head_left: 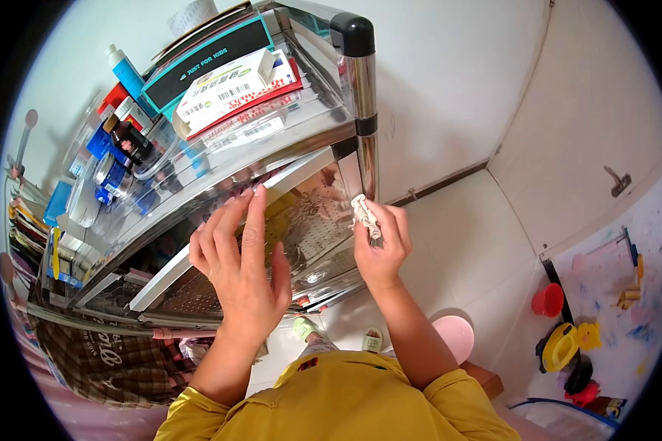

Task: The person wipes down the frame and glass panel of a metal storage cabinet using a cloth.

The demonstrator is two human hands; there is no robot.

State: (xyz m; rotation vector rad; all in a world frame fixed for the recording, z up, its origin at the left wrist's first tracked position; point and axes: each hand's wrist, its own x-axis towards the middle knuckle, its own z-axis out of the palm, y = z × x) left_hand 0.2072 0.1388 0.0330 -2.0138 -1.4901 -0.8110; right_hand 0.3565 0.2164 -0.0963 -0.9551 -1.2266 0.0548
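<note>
Pinching a crumpled cloth (362,218) in the bent fingers of the right hand (383,250), just beside the right end of the patterned door (312,213); cannot tell if touching there. Holding the left hand (244,268) over the door, with fingers stretched and released, hiding part of it from view. Seeing, on the cabinet (322,117) above, boxes (228,92) toward the middle and bottles (130,142) to the left. Looking farther down to slippers (372,340) on the floor (463,235) and, off to the right, a red cup (547,301) near a yellow toy (559,348).
</note>
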